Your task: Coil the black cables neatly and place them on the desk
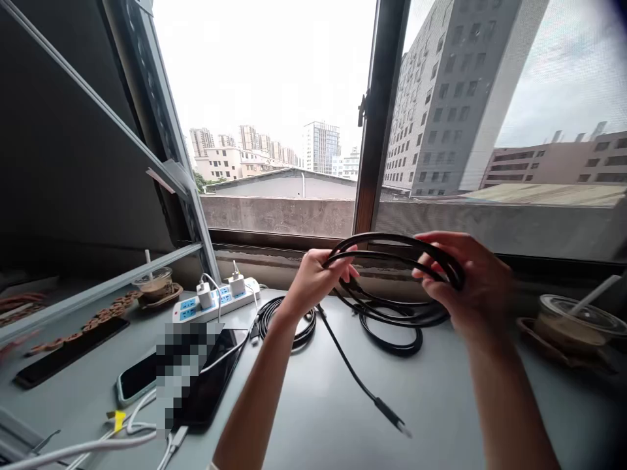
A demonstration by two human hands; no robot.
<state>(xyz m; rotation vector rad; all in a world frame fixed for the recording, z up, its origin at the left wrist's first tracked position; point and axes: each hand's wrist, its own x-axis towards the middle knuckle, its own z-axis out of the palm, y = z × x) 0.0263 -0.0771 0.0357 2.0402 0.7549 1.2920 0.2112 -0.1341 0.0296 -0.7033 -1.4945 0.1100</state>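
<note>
A looped black cable [392,316] hangs in the air between both hands, above the grey table. My left hand [321,277] is closed round the loops at their left side. On the right side, my right hand [460,274] grips the same loops between thumb and fingers. One cable end with a metal plug [389,416] dangles below my left hand, over the table. Behind my left forearm lies a coiled black cable [306,336], partly hidden by the arm. Another black coil [416,343] rests under the held loops.
A white power strip [183,312] with two plugged-in chargers stands at the back left. Phones [140,376] and white cables [98,446] lie left, near a cup [155,286]. Another cup with a straw [571,326] is at the right. A window frame [375,130] rises behind.
</note>
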